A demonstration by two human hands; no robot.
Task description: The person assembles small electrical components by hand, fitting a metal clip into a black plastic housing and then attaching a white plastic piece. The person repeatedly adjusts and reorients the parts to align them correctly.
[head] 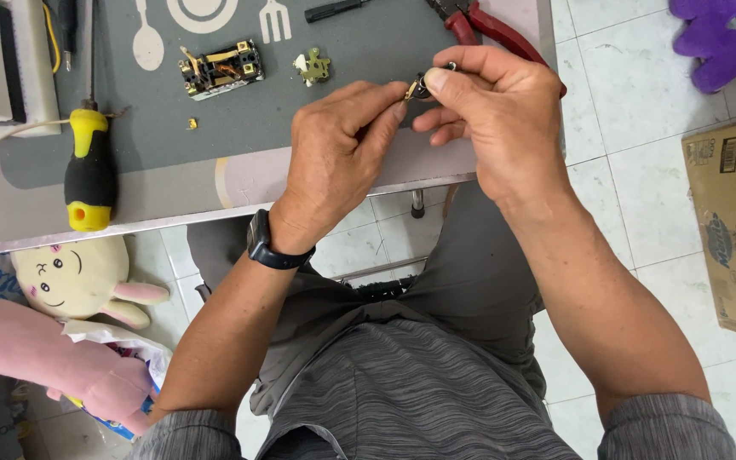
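Socket body (220,69) opened on table (172,183) — brass plate (313,66) out; left hand (334,162), right hand (491,115) both pinching small clip (419,87); reassembly pending.

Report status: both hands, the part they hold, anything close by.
Left hand and right hand pinching one small metal part above grey table. Red-handled pliers just beyond right hand. Opened socket lies apart.

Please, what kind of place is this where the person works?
Probably a home repair corner, not a workshop: a small low table on a tiled floor, a yellow-black screwdriver and opened socket parts on it, plush toys beside it.
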